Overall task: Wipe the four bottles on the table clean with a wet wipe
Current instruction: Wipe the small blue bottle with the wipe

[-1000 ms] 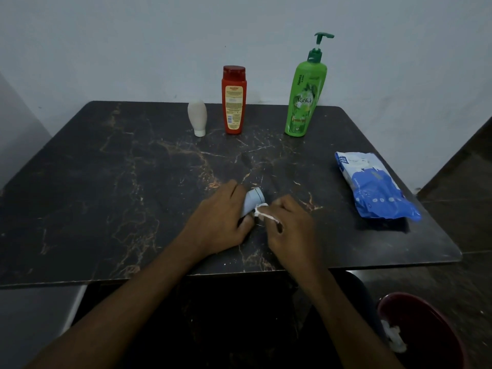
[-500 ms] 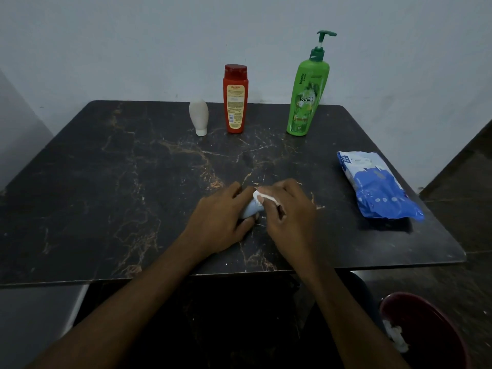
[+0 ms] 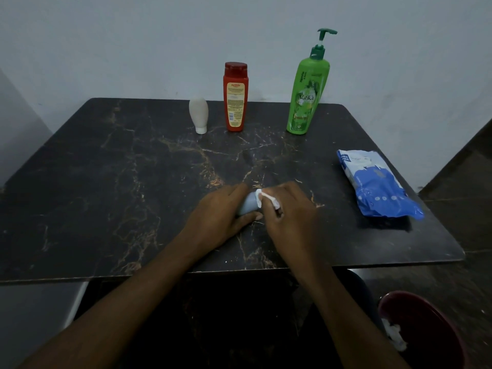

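**Small blue bottle point(image 3: 247, 205) is getting its wipe**

It lies near the 6 o'clock side of the table point(image 3: 106, 195). The left hand point(image 3: 221, 217) grips it. The right hand point(image 3: 290, 211) pinches the wet wipe point(image 3: 267, 199) against its top. The white bottle point(image 3: 198, 114), red bottle point(image 3: 235, 97) and green bottle point(image 3: 307, 94) stand at 12 o'clock. I cannot tell if they are clean yet.

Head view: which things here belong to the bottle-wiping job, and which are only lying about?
Belong to the job: small blue bottle, gripped by the left hand; wet wipe, pinched in the right hand against it; white bottle; red bottle; green pump bottle; blue wipes pack.
Only lying about: dark red bin on the floor, with crumpled white scraps inside.
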The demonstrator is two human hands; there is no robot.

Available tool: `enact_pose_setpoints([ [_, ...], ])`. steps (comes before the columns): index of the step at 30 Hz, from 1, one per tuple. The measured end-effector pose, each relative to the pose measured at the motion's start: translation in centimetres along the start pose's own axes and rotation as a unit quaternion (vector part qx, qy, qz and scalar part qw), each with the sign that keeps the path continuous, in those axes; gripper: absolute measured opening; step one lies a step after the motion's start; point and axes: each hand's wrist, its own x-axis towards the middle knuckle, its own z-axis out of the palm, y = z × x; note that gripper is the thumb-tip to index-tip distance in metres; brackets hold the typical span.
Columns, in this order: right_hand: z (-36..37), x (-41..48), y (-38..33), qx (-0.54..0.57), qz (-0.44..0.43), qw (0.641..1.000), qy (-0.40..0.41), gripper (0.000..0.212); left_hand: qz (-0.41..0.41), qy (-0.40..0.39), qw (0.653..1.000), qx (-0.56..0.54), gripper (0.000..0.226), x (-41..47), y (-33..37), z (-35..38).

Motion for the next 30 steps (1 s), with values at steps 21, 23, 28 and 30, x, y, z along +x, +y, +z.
enact_pose_setpoints([
  [21, 0.0, -1.5, 0.6, 0.032, -0.058, 0.996, -0.062, 0.014, -0.013, 0.017, 1.0, 0.004, 0.035, 0.3, -0.2, 0.5],
  [23, -0.1, -0.7, 0.3, 0.026, -0.065, 0.996, -0.062, 0.014, -0.009, 0.019, 1.0, -0.002, 0.036, 0.3, -0.3, 0.6],
  [28, -0.5, 2.6, -0.5, -0.037, -0.013, 0.988, -0.149, 0.014, 0.009, 0.018, 0.999, 0.035, 0.042, 0.1, -0.3, 0.7],
  [30, -1.0, 4.3, -0.6, -0.008, 0.041, 0.977, -0.21, 0.013, 0.019, 0.021, 0.998, 0.058, 0.042, 0.0, -0.1, 0.5],
])
